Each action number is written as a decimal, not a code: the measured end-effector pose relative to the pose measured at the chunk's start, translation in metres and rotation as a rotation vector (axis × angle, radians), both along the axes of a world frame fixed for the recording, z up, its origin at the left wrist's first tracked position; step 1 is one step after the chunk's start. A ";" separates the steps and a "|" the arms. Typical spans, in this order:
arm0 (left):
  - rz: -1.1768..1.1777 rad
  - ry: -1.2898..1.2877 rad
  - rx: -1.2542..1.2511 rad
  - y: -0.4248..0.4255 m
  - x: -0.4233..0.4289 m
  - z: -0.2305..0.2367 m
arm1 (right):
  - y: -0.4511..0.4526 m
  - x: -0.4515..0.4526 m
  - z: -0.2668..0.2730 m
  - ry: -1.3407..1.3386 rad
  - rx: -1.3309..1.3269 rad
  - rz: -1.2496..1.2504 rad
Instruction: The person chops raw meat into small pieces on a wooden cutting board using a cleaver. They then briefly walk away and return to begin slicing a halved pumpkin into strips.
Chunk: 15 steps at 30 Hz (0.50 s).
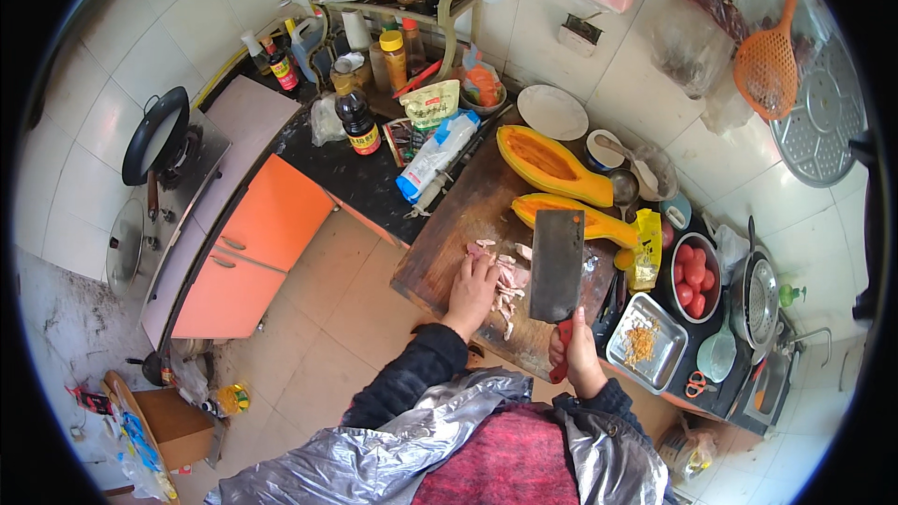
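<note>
My right hand (582, 358) grips the red handle of a cleaver (558, 263). Its broad dark blade is raised over the wooden cutting board (438, 252), its flat side towards me. On the board my left hand (473, 291) rests with fingers slightly apart, touching the edge of a pile of sliced raw meat (511, 277). The fingers partly cover what lies beneath them. Two halves of a cut pumpkin lie at the board's far side: a larger hollowed half (547, 158) and a narrower half (596, 223), which the blade partly hides.
To the right are a metal tray (680, 347) with small yellowish pieces, a pot (715, 252) of tomatoes (693, 272), and orange scissors (695, 384). A white plate (552, 112) stands behind the board. Further left are a soy sauce bottle (356, 116) and a wok (158, 137) on the stove.
</note>
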<state>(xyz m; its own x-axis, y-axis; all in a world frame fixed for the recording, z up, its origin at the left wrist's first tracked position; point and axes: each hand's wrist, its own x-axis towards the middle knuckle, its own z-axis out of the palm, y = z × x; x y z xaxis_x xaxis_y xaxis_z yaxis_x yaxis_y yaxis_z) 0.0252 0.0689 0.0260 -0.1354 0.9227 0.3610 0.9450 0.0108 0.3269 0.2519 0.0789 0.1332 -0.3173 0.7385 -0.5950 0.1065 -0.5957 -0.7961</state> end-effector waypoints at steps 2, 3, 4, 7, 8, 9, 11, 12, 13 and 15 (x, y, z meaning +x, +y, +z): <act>-0.058 -0.003 -0.046 0.002 -0.012 0.002 | 0.000 -0.001 0.000 -0.002 0.022 0.028; -0.026 -0.018 -0.040 0.002 -0.022 0.005 | 0.000 -0.002 0.000 -0.015 0.015 0.018; 0.003 -0.034 -0.033 0.002 -0.032 0.008 | 0.000 -0.003 0.000 -0.014 0.017 0.018; 0.065 -0.145 0.045 -0.007 -0.064 0.019 | -0.003 -0.003 0.002 -0.035 0.018 0.007; 0.029 -0.167 0.024 -0.011 -0.073 0.022 | -0.004 -0.002 0.002 -0.037 0.035 0.033; -0.006 -0.187 0.008 -0.014 -0.078 0.025 | -0.005 -0.002 0.002 -0.039 0.050 0.059; -0.146 -0.163 -0.054 -0.018 -0.078 0.028 | -0.006 -0.001 0.001 -0.063 0.054 0.102; -0.216 -0.153 -0.085 -0.020 -0.076 0.029 | -0.006 -0.002 -0.001 -0.077 0.056 0.124; -0.228 -0.157 -0.046 -0.021 -0.073 0.029 | -0.006 -0.002 -0.002 -0.076 0.077 0.149; -0.255 -0.169 0.034 -0.021 -0.064 0.026 | -0.006 -0.003 -0.006 -0.081 0.121 0.194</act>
